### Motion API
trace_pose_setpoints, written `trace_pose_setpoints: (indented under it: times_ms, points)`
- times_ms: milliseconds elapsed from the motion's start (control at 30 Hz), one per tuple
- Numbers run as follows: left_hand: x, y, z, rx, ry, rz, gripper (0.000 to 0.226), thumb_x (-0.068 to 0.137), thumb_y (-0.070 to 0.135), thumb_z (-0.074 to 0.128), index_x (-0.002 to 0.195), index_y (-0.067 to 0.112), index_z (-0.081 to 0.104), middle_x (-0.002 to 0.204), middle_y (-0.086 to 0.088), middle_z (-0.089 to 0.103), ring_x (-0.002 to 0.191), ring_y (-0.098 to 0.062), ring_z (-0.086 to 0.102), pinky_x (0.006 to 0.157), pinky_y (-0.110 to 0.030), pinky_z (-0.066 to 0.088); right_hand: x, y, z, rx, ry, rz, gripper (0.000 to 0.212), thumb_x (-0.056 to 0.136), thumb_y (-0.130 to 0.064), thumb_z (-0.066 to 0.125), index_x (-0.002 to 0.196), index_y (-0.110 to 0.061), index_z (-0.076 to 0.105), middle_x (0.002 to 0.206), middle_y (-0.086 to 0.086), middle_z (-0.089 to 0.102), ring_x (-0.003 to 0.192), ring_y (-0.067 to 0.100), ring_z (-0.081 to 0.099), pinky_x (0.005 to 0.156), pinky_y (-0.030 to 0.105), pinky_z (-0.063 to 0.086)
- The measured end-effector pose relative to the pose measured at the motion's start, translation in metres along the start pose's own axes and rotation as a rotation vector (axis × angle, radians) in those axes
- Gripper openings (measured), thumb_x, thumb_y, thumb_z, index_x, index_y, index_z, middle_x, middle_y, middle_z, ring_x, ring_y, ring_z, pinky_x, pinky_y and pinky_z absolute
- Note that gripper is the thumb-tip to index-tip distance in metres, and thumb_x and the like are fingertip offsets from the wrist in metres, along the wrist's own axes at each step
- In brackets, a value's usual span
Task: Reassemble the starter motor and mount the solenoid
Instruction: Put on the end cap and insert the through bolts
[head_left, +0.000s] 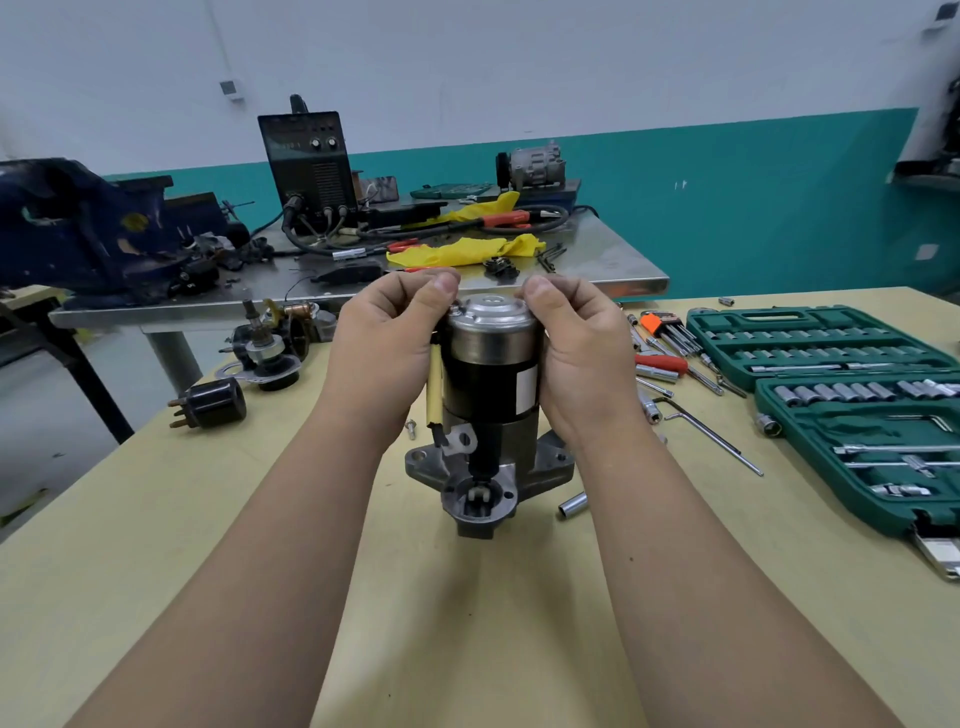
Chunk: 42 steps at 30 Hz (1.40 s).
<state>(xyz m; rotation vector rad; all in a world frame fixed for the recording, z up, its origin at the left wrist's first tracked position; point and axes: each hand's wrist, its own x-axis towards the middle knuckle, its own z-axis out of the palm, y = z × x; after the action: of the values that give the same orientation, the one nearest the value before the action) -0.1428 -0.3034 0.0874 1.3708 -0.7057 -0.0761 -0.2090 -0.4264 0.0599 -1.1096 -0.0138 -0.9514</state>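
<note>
One left hand (387, 353) and one right hand (582, 358) are holding one starter motor (491, 384); one solenoid (213, 402) and two socket trays (779, 318) (872, 428) are lying on the tabletop (156, 545).

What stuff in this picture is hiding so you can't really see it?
All from the head view:
1. Back of the motor: its own body and both hands cover it.
2. Fingertips of the left hand and right hand: curled behind the motor's top.
3. Socket case: cut off by the right edge.
4. Vise: cut off by the left edge.
5. Size marks in the socket case: too small.
</note>
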Motion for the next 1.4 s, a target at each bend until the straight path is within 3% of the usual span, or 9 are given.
trace_pose_setpoints:
  times_ms: [133,300,500,700,800,900,1033,1233,1400]
  points:
    - [0.001,0.001,-0.003,0.062,-0.03,-0.001,0.029,0.099,0.023,0.055,0.078,0.028,0.075,0.101,0.007,0.074,0.104,-0.016,0.066,0.099,-0.045,0.05,0.0,-0.001,-0.002,0.031,-0.037,-0.008,0.018,0.079,-0.018,0.058,0.073,-0.02,0.075,0.079,-0.002,0.07,0.079,0.013,0.066,0.071,0.029,0.053]
    - [0.0,-0.003,-0.002,0.019,0.049,-0.016,0.007,0.09,0.025,0.069,0.086,0.019,0.071,0.089,-0.002,0.073,0.087,-0.019,0.067,0.092,-0.048,0.054,0.0,0.001,0.003,0.031,-0.009,0.018,0.011,0.076,-0.019,0.067,0.068,-0.026,0.07,0.073,-0.005,0.069,0.073,0.012,0.065,0.07,0.031,0.054]
    - [-0.002,0.0,-0.006,0.018,-0.014,-0.018,0.029,0.1,0.02,0.051,0.082,0.022,0.074,0.104,0.003,0.074,0.107,-0.017,0.065,0.102,-0.044,0.048,-0.001,0.0,0.005,-0.044,-0.028,0.009,0.017,0.08,-0.021,0.061,0.069,-0.026,0.074,0.073,-0.007,0.07,0.073,0.009,0.067,0.066,0.026,0.053]
    - [0.0,-0.002,-0.004,-0.003,0.022,-0.049,0.008,0.091,0.023,0.067,0.088,0.017,0.071,0.092,-0.003,0.073,0.089,-0.02,0.067,0.092,-0.045,0.054,-0.001,0.001,0.004,0.07,-0.048,0.031,0.017,0.083,-0.019,0.059,0.073,-0.018,0.073,0.074,-0.004,0.07,0.074,0.012,0.067,0.069,0.031,0.055]
    - [0.0,0.001,-0.006,0.006,-0.017,-0.041,0.021,0.097,0.017,0.058,0.083,0.021,0.074,0.101,-0.001,0.075,0.102,-0.02,0.066,0.101,-0.048,0.049,0.0,-0.002,0.002,0.026,-0.044,0.017,0.023,0.084,-0.017,0.056,0.07,-0.019,0.074,0.074,-0.006,0.07,0.074,0.009,0.067,0.072,0.032,0.054]
    - [-0.001,0.002,-0.006,0.036,-0.058,-0.028,0.037,0.101,0.018,0.049,0.075,0.026,0.075,0.102,0.005,0.074,0.104,-0.014,0.066,0.103,-0.045,0.047,0.0,-0.001,0.003,-0.025,0.016,0.023,0.008,0.083,-0.017,0.063,0.076,-0.018,0.068,0.073,-0.006,0.07,0.072,0.01,0.066,0.071,0.032,0.053]
    - [-0.003,0.001,-0.002,0.072,-0.025,-0.015,0.014,0.093,0.03,0.063,0.092,0.019,0.071,0.102,-0.007,0.073,0.1,-0.023,0.067,0.097,-0.049,0.051,0.0,-0.001,0.001,-0.003,-0.011,0.055,0.01,0.081,-0.024,0.062,0.079,-0.019,0.071,0.077,-0.003,0.071,0.078,0.015,0.068,0.072,0.032,0.055]
    - [0.0,0.004,-0.003,0.063,-0.075,-0.017,0.034,0.098,0.022,0.053,0.073,0.028,0.075,0.105,0.004,0.074,0.107,-0.018,0.065,0.103,-0.048,0.047,0.0,-0.002,0.001,-0.031,0.022,0.018,0.009,0.079,-0.018,0.064,0.072,-0.019,0.068,0.072,-0.003,0.069,0.071,0.012,0.065,0.067,0.029,0.054]
    - [-0.003,0.005,0.001,0.082,-0.051,-0.018,0.019,0.081,0.039,0.064,0.087,0.021,0.07,0.103,-0.007,0.073,0.095,-0.018,0.067,0.095,-0.048,0.052,0.0,-0.003,-0.002,0.032,-0.023,0.048,0.018,0.081,-0.021,0.058,0.072,-0.018,0.073,0.075,-0.002,0.071,0.075,0.014,0.067,0.071,0.032,0.054]
